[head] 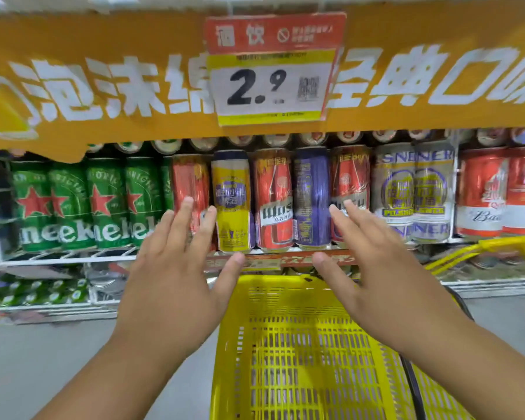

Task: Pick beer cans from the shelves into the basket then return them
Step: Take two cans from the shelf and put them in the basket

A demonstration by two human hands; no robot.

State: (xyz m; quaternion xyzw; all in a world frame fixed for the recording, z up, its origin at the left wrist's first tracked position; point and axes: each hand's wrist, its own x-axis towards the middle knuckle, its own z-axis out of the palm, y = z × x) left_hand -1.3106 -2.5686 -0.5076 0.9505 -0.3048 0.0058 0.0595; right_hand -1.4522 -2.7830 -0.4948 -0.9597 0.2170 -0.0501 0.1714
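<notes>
A row of beer cans stands on the shelf in front of me. A yellow and purple can point(232, 201) stands beside a red Wusu can point(272, 201) and a purple can point(312, 198). My left hand point(176, 268) reaches up with fingers spread, its fingertips near the yellow can and the red can point(190, 189) left of it. My right hand point(373, 262) is also spread, fingertips near the purple can and another red can point(350, 183). Neither hand holds anything. Below them is the yellow basket point(285, 344), with nothing visible inside.
Green Heineken cans point(73, 204) fill the shelf's left, silver Pilsner cans point(412, 192) and red and white cans point(497, 192) the right. An orange banner with a 2.9 price tag point(270, 77) hangs overhead. A lower shelf point(43, 292) holds more cans. Grey floor lies below.
</notes>
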